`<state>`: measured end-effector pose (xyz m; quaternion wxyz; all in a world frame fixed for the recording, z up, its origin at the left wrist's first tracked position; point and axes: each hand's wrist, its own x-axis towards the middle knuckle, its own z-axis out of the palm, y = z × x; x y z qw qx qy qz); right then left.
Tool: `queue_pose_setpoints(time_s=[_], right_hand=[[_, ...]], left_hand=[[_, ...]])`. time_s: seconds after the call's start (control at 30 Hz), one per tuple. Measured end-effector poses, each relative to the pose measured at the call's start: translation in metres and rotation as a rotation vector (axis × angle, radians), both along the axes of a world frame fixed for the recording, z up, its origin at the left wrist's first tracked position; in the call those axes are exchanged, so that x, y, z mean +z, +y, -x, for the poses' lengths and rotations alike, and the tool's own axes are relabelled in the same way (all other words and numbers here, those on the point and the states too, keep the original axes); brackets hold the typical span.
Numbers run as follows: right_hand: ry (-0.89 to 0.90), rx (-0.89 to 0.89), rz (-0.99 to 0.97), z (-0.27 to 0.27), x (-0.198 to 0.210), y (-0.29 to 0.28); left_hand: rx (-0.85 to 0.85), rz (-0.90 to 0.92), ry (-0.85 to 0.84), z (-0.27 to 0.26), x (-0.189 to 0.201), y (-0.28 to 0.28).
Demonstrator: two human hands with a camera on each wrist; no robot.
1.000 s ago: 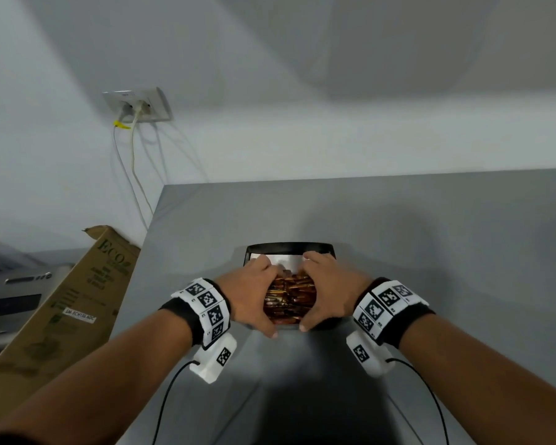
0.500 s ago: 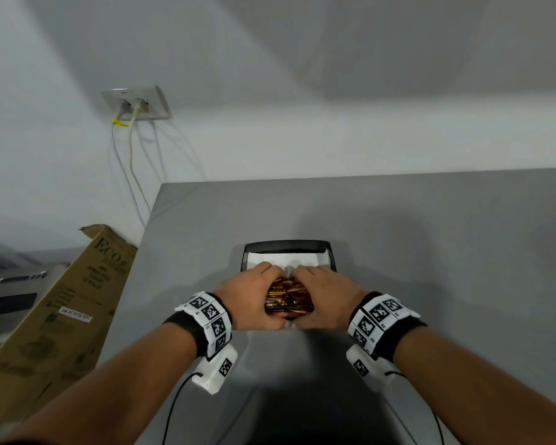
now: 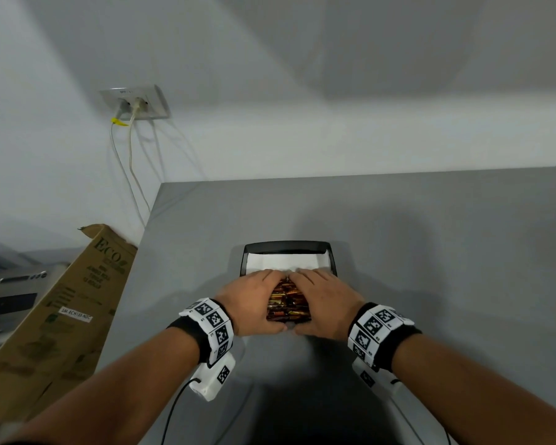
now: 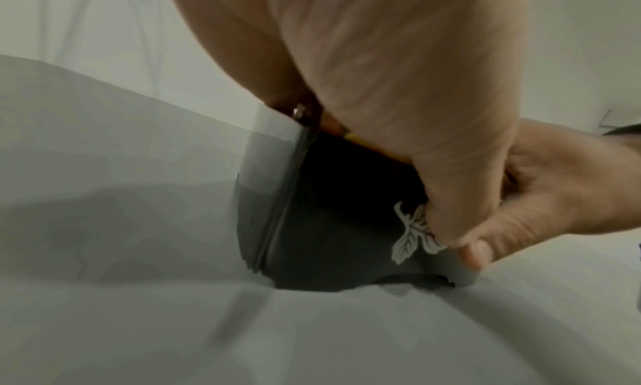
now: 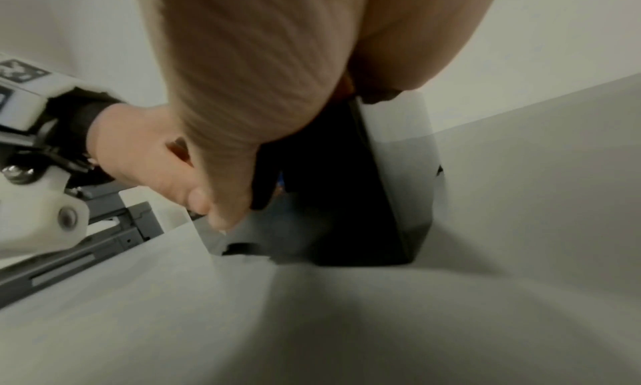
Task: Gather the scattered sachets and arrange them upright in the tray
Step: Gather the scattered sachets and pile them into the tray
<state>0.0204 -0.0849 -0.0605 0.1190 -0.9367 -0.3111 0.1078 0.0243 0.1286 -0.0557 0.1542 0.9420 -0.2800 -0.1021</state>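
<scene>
A black tray stands on the grey table, with white paper lining its far half. A tight bundle of brown and orange sachets stands in its near half. My left hand cups the bundle from the left and my right hand from the right. Both hands have their fingers curled over the far side and their thumbs meeting at the near side. The left wrist view shows my palm over the tray's dark wall and a sliver of orange sachet. The right wrist view shows my palm against the tray.
The grey table runs to the white wall behind. A tall cardboard box leans at the table's left edge. A wall socket with hanging cables is at the upper left. A grey appliance sits far left.
Both hands have squeezed closer together around the sachets, and the thumbs now nearly touch at the near side. Less of the bundle shows between them.
</scene>
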Motion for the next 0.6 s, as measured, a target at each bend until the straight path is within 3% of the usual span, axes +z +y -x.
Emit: queue_pose_setpoints(time_s=[0.3,0.5,0.6], right_hand=[[-0.04,0.001,-0.044,-0.003,-0.006,0.003],[0.219,-0.075,-0.177,-0.008,0.01,-0.003],[0.259,-0.18,-0.243,-0.022,0.026,-0.007]], left_hand=[[-0.014,-0.035,-0.029,-0.002,-0.002,0.0],[0.002,0.062,0.055,-0.002,0.006,0.005],[0.036,0.097,0.158,-0.002,0.015,0.009]])
